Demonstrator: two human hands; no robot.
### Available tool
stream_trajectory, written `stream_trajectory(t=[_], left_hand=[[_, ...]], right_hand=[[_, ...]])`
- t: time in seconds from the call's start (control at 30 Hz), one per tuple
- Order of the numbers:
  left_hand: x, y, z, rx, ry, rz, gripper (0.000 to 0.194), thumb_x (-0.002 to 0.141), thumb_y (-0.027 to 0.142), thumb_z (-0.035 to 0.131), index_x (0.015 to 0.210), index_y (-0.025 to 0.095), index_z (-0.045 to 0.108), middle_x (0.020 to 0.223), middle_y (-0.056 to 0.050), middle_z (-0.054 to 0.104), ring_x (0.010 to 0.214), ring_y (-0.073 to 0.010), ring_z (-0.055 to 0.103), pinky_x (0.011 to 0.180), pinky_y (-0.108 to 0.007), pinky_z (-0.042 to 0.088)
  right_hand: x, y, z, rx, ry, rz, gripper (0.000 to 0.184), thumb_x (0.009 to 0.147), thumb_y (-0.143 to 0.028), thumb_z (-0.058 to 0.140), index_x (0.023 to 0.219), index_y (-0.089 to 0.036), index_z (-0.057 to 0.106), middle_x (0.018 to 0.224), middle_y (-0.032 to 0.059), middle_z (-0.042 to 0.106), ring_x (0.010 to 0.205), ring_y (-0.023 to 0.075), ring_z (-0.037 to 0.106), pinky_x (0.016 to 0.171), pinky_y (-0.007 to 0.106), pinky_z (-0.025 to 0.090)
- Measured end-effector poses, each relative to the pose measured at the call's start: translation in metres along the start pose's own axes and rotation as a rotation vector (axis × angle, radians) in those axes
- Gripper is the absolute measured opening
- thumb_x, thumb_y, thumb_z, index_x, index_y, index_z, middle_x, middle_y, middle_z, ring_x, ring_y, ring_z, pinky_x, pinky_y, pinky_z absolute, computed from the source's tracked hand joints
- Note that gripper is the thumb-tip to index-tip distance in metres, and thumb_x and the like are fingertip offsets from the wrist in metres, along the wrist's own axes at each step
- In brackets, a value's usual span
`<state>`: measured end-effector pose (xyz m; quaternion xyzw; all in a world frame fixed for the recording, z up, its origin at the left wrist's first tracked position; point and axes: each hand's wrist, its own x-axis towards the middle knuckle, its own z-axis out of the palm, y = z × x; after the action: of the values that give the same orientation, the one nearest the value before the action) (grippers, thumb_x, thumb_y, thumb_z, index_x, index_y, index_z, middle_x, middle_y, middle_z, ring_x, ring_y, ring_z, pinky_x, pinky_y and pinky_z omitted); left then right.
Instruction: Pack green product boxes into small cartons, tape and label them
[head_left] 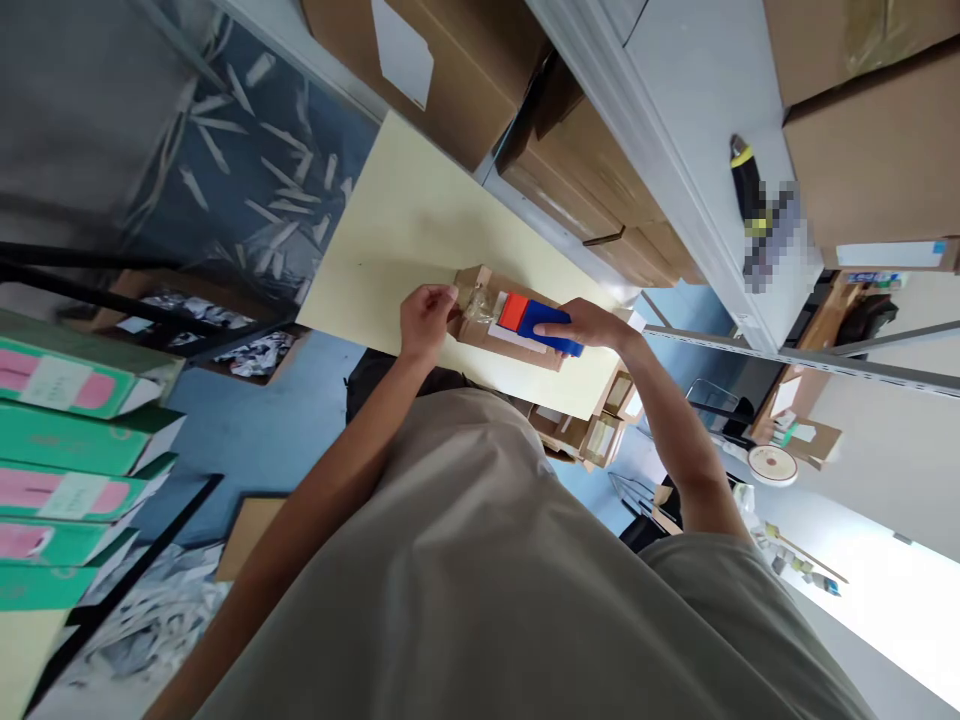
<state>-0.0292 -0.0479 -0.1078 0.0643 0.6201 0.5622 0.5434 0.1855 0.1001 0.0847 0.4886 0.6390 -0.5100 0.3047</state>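
A small brown cardboard carton [510,352] lies on the pale yellow tabletop in front of me. Shiny clear tape [480,304] covers its left end, and a white label [497,328] shows on top. My right hand [589,325] grips a blue-and-red block-shaped thing [536,322] over the carton; its exact kind is unclear. The red end points left, towards the tape. At the carton's left end is my left hand [427,318], its fingertips pinched together by the corner. Whatever lies between those fingertips is too small to make out.
Large cardboard boxes [450,75] line the table's far side below a grey metal shelf [697,120]. A yellow-and-black cutter [746,185] rests on that shelf. Green-and-pink boxes [67,440] are stacked at left. Smaller boxes [600,440] stand beyond the table's right end.
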Motion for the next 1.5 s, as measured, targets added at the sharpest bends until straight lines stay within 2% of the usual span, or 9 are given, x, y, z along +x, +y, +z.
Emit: stream_trajectory(t=[0.47, 0.57, 0.73, 0.83, 0.97, 1.1, 1.2, 1.33, 1.5], left_hand=[[-0.006, 0.009, -0.012, 0.352, -0.138, 0.052, 0.033, 0.092, 0.054, 0.075, 0.102, 0.024, 0.068, 0.090, -0.005, 0.074, 0.083, -0.0205, 0.070, 0.080, -0.032, 0.055], [-0.008, 0.021, -0.012, 0.442, -0.092, 0.005, 0.039, 0.086, 0.051, 0.081, 0.111, 0.025, 0.067, 0.087, -0.002, 0.071, 0.075, -0.0195, 0.067, 0.076, -0.032, 0.053], [-0.018, 0.039, 0.000, 0.571, -0.119, 0.097, 0.030, 0.084, 0.048, 0.083, 0.099, 0.025, 0.071, 0.086, -0.002, 0.075, 0.079, -0.0203, 0.069, 0.079, -0.032, 0.054], [-0.025, 0.039, 0.008, 0.599, -0.036, 0.115, 0.024, 0.083, 0.043, 0.082, 0.096, 0.024, 0.073, 0.086, -0.002, 0.076, 0.077, -0.0190, 0.068, 0.076, -0.030, 0.054], [-0.033, 0.030, 0.012, 0.656, 0.124, 0.180, 0.026, 0.087, 0.044, 0.079, 0.098, 0.021, 0.077, 0.094, -0.004, 0.080, 0.079, -0.0175, 0.069, 0.075, -0.028, 0.053], [-0.033, 0.023, 0.017, 0.703, 0.235, 0.227, 0.022, 0.087, 0.038, 0.078, 0.097, 0.018, 0.077, 0.096, -0.005, 0.080, 0.086, -0.0179, 0.070, 0.078, -0.029, 0.054], [-0.027, 0.020, 0.024, 0.719, 0.299, 0.260, 0.018, 0.088, 0.034, 0.081, 0.092, 0.018, 0.074, 0.091, -0.002, 0.077, 0.093, -0.0185, 0.070, 0.084, -0.031, 0.056], [-0.017, 0.016, 0.031, 0.723, 0.317, 0.283, 0.032, 0.089, 0.042, 0.088, 0.087, 0.018, 0.067, 0.079, 0.003, 0.070, 0.089, -0.0156, 0.064, 0.089, -0.034, 0.056], [-0.016, 0.012, 0.033, 0.766, 0.363, 0.305, 0.044, 0.089, 0.053, 0.091, 0.085, 0.019, 0.063, 0.073, 0.006, 0.064, 0.084, -0.0126, 0.057, 0.086, -0.032, 0.053]], right_hand=[[0.003, -0.027, 0.006, -0.244, -0.005, 0.127, 0.055, 0.104, -0.070, 0.068, 0.088, -0.017, 0.075, 0.078, 0.0061, 0.077, 0.073, 0.0193, 0.069, 0.071, 0.031, 0.043], [0.000, -0.025, 0.005, -0.264, 0.015, 0.102, 0.058, 0.105, -0.073, 0.067, 0.086, -0.018, 0.073, 0.077, 0.0059, 0.076, 0.073, 0.0191, 0.068, 0.071, 0.030, 0.042], [0.006, -0.012, 0.008, -0.272, 0.040, 0.043, 0.060, 0.103, -0.075, 0.070, 0.087, -0.018, 0.074, 0.083, 0.0089, 0.078, 0.075, 0.0215, 0.070, 0.069, 0.032, 0.042], [0.007, 0.000, 0.008, -0.222, 0.065, -0.043, 0.055, 0.102, -0.071, 0.075, 0.090, -0.017, 0.077, 0.087, 0.0113, 0.081, 0.079, 0.0241, 0.073, 0.069, 0.033, 0.044], [-0.018, 0.042, -0.005, -0.044, -0.031, -0.135, 0.053, 0.098, -0.071, 0.080, 0.088, -0.019, 0.080, 0.075, 0.0083, 0.080, 0.073, 0.0234, 0.075, 0.069, 0.032, 0.049], [-0.068, 0.127, -0.027, 0.040, -0.164, -0.141, 0.066, 0.096, -0.082, 0.073, 0.078, -0.018, 0.081, 0.066, 0.0079, 0.078, 0.059, 0.0201, 0.070, 0.061, 0.033, 0.049], [-0.087, 0.192, -0.034, 0.091, -0.140, -0.195, 0.071, 0.093, -0.088, 0.071, 0.078, -0.019, 0.082, 0.062, 0.0064, 0.076, 0.055, 0.0193, 0.069, 0.059, 0.033, 0.049], [-0.060, 0.238, -0.021, 0.088, -0.055, -0.211, 0.071, 0.087, -0.089, 0.078, 0.078, -0.018, 0.082, 0.055, 0.0057, 0.072, 0.055, 0.0207, 0.069, 0.059, 0.033, 0.050], [0.000, 0.231, 0.009, -0.050, 0.076, -0.140, 0.069, 0.085, -0.084, 0.086, 0.086, -0.015, 0.081, 0.058, 0.0110, 0.071, 0.067, 0.0291, 0.074, 0.067, 0.038, 0.054]])
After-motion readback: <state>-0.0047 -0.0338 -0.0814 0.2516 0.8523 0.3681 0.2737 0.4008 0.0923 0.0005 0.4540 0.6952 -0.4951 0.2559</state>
